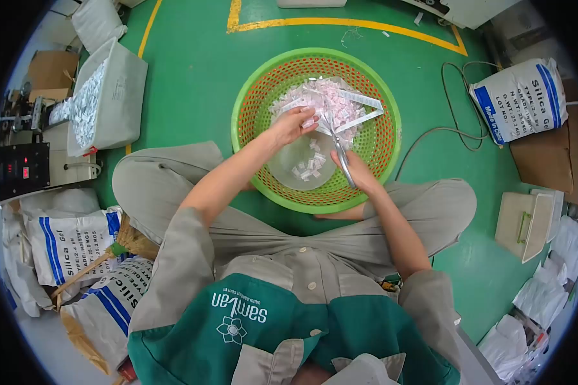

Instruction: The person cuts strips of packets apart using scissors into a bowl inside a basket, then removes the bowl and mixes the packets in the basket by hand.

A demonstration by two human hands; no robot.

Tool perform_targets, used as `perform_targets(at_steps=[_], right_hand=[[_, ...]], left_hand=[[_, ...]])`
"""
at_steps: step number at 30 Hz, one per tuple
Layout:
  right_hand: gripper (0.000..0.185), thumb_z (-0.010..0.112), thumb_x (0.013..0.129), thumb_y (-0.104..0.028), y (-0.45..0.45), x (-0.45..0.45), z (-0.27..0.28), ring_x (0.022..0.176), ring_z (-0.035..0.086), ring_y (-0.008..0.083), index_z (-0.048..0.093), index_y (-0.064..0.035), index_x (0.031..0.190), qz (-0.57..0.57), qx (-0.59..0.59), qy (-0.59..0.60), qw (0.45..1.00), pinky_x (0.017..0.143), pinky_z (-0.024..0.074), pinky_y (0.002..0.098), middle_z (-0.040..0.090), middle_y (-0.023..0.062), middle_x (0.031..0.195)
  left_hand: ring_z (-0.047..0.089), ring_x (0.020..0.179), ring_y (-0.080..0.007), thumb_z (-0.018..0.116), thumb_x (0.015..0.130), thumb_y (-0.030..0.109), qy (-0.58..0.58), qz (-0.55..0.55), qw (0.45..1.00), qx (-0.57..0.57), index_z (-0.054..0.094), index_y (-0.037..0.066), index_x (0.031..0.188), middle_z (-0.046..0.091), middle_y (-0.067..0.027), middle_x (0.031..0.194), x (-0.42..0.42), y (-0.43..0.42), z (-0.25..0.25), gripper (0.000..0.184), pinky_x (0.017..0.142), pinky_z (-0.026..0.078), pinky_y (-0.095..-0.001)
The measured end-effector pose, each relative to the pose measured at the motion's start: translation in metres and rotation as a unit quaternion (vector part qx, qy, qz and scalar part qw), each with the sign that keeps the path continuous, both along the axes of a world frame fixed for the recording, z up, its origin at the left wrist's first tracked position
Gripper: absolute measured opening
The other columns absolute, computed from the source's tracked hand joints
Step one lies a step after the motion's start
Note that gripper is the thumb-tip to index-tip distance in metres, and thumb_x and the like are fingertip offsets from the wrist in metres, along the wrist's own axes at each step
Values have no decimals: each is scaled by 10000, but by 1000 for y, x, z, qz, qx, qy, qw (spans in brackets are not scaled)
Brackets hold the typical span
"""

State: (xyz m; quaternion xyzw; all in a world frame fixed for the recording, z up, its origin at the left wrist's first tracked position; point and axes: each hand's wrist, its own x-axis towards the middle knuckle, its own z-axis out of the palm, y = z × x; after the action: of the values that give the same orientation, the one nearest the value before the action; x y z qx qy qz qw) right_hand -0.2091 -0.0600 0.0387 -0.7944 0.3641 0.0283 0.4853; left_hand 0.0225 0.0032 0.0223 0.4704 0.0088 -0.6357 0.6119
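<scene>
A round green plastic basket (239, 128) stands on the floor between the crossed legs. Many small white and pinkish sachets (309, 168) lie in it, heaped toward its far side. My left hand (293, 126) is over the basket, its fingers closed on a strip of joined sachets (359, 97) that seems to loop out to the right; the exact grip is partly hidden. My right hand (356, 172) grips metal scissors (341, 154), blades pointing up and left toward the strip near my left fingers. Whether the blades touch the strip, I cannot tell.
A white bin (127, 96) of sachets stands at left beside a machine with a red display (26, 172). Silica gel bags (520, 102) are at right and lower left (70, 240), near a broom (131, 240). A cable (453, 128) crosses the green floor.
</scene>
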Motion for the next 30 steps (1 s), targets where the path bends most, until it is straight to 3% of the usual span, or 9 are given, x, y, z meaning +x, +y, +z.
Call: perform_targets(at_steps=[4, 7, 10, 13, 16, 22, 25, 28, 30], right_hand=[[678, 480, 862, -624, 3, 7, -3, 700, 560, 220, 569, 47, 816, -20, -13, -23, 999, 654, 442, 362, 564, 123, 693], [692, 502, 844, -633, -3, 4, 16, 597, 553, 227, 566, 51, 763, -23, 60, 74, 995, 592, 442, 367, 528, 74, 583], [718, 518, 826, -646, -9, 0, 11, 515, 544, 232, 575, 65, 747, -35, 29, 72, 996, 545, 438, 372, 488, 45, 494], [730, 515, 811, -650, -12, 1, 21, 702, 615, 343, 632, 71, 806, -48, -17, 79, 996, 672, 464, 414, 615, 213, 707], [749, 503, 810, -658, -8, 3, 32, 787, 619, 365, 623, 79, 872, -58, -2, -3, 998, 725, 464, 414, 626, 237, 788], [751, 493, 814, -661, -9, 3, 9, 815, 612, 370, 620, 71, 926, -10, -73, 3, 997, 749, 461, 411, 628, 239, 834], [750, 493, 818, -659, -18, 4, 25, 811, 611, 369, 617, 70, 940, -7, 78, 154, 985, 751, 463, 403, 631, 240, 860], [732, 496, 824, -648, -21, 2, 29, 819, 615, 360, 616, 64, 943, -27, 75, 151, 985, 753, 465, 397, 631, 248, 881], [713, 506, 825, -636, -16, 0, 25, 819, 617, 350, 618, 59, 939, -48, 53, 63, 995, 750, 463, 399, 626, 253, 872]], left_hand=[[593, 898, -144, 637, 867, 95, -8, 4, 1000, 4, 509, 80, 1030, 578, -10, 963, -15, -2, 1, 208, 814, 543, -313], [594, 897, -159, 613, 888, 125, -28, 4, 1000, 11, 506, 44, 1080, 581, -47, 992, -20, -3, -4, 233, 791, 549, -310], [602, 908, -168, 587, 904, 137, -18, 3, 1000, 1, 517, 35, 1076, 585, -57, 993, -16, -4, -8, 213, 782, 552, -304], [608, 928, -180, 552, 923, 151, 15, 4, 1000, -3, 530, 27, 1088, 589, -65, 1003, -10, -5, -10, 208, 780, 553, -304], [609, 942, -187, 539, 935, 168, 12, -2, 1000, 1, 535, 16, 1092, 591, -85, 1058, -11, -3, -3, 219, 814, 552, -308], [609, 953, -181, 575, 921, 226, -74, -104, 991, 49, 555, 21, 1131, 594, -69, 1065, -20, 0, 11, 294, 801, 550, -306], [604, 961, -177, 594, 910, 217, -63, -104, 992, 45, 554, 16, 1149, 584, -81, 1085, -16, -2, 11, 315, 817, 544, -306], [599, 992, -186, 592, 907, 177, 13, -97, 995, 6, 527, -4, 1183, 572, -103, 1108, -9, -2, 11, 336, 832, 538, -301], [592, 1020, -197, 591, 904, 147, -13, -88, 996, -24, 505, -17, 1204, 565, -115, 1121, -5, -3, 8, 353, 844, 535, -304]])
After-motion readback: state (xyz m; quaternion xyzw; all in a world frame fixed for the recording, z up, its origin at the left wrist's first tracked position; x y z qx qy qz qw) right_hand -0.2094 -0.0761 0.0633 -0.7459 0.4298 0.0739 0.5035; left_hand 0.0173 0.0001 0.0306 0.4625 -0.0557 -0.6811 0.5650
